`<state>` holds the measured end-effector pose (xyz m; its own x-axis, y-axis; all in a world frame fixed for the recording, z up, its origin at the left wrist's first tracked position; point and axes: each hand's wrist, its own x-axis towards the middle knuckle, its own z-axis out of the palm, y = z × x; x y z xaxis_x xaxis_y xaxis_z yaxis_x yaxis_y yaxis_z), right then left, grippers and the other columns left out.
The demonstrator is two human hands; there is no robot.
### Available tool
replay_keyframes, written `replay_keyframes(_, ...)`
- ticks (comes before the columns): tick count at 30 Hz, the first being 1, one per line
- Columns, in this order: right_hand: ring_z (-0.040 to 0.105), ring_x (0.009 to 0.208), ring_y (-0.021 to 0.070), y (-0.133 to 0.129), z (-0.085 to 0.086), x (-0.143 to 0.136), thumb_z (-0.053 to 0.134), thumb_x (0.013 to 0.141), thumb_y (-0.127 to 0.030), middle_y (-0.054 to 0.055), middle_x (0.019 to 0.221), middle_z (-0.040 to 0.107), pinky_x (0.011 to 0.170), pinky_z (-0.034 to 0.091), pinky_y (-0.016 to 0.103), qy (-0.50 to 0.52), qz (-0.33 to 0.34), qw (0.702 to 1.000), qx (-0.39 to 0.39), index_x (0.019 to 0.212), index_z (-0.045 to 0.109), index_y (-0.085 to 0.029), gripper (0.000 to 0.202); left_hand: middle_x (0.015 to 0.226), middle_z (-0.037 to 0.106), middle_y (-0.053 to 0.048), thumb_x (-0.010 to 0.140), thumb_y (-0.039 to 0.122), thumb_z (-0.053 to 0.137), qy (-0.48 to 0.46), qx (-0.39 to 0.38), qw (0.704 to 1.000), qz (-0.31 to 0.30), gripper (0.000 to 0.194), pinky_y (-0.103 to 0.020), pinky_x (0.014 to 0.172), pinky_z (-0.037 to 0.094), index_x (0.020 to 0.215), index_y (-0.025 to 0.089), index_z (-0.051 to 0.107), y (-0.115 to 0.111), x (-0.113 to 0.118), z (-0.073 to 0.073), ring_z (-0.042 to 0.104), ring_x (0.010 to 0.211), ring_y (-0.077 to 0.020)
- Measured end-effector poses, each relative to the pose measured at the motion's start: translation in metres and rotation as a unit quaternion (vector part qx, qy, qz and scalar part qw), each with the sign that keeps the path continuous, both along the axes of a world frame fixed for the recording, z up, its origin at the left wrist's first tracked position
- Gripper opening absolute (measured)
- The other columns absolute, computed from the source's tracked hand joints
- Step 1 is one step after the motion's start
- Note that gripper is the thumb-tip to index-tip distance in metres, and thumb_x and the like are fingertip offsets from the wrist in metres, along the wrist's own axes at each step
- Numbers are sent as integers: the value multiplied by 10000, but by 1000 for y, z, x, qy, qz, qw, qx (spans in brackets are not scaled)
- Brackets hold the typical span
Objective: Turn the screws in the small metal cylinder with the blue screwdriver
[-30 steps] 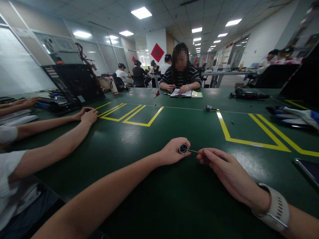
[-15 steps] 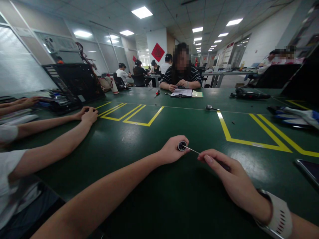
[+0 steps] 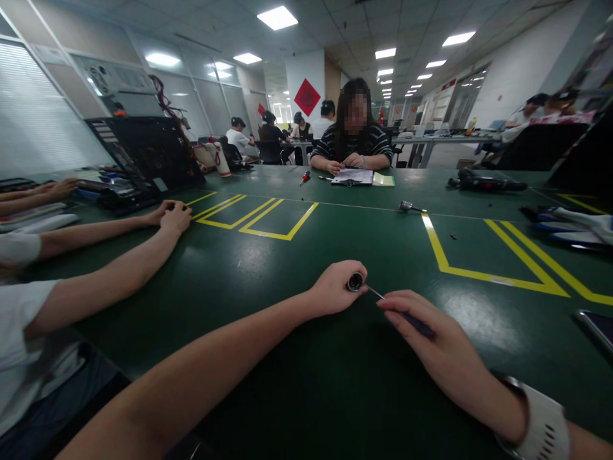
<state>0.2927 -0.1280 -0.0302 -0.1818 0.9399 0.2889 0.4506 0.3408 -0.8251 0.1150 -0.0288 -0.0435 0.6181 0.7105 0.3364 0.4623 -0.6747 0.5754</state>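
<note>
- Green table point(image 3: 268, 281), wide and shiny
- Right hand point(image 3: 440, 335) pinching a thin tool point(image 3: 417, 324)
- Left hand point(image 3: 332, 289) curled around a round part point(image 3: 355, 282)
- Metal tip point(image 3: 370, 289) by the round part; poking looks partway, can't tell what's finished or left inside

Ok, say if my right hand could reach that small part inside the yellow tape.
Probably yes: only tape and tabletop separate the right hand from the part, but that hand holds a tool.

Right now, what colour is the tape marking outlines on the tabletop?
The flat tape strips are bright yellow, clearest in the head view.
</note>
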Motion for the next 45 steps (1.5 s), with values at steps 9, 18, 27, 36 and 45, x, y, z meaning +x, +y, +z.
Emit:
replay_keyframes(9, 585, 995, 222, 3, 0, 2, 543, 829, -315, 29, 1062, 633, 851, 483, 375, 30, 27, 999, -27, 979, 679, -309, 203, 679, 497, 31, 716, 253, 645, -72, -52, 996, -1, 177, -226, 622, 382, 702, 150, 501, 2, -1, 0, 468, 645, -102)
replay_keyframes(18, 580, 995, 234, 0, -1, -2, 544, 819, -322, 48, 1054, 633, 859, 479, 393, 21, 16, 1000, -9, 933, 684, -292, 183, 685, 495, 31, 723, 281, 641, -85, -58, 995, 20, 188, -224, 605, 389, 735, 155, 501, 2, -1, -1, 463, 635, -101)
replay_keyframes(27, 589, 981, 240, 2, 5, 0, 583, 786, -402, 36, 1056, 650, 872, 473, 397, 58, 2, 996, -62, 933, 699, -299, 214, 708, 520, 25, 714, 187, 622, -30, -28, 999, 6, 109, -233, 635, 395, 727, 158, 517, -1, 0, 3, 486, 665, -111)
replay_keyframes(36, 586, 983, 242, 3, 7, 0, 593, 771, -440, 39, 1064, 647, 880, 464, 397, 69, 6, 994, -80, 915, 710, -293, 236, 685, 514, 33, 684, 170, 645, -47, -46, 998, -1, 131, -229, 624, 387, 710, 152, 518, 2, 0, 1, 484, 651, -106)
replay_keyframes(45, 598, 953, 254, 2, 6, -3, 596, 754, -479, 44, 1029, 660, 845, 486, 401, 63, -3, 997, -53, 845, 712, -297, 234, 739, 537, 8, 730, 180, 599, -14, 9, 1000, 14, 79, -246, 649, 400, 752, 162, 525, 0, 1, -1, 498, 691, -125)
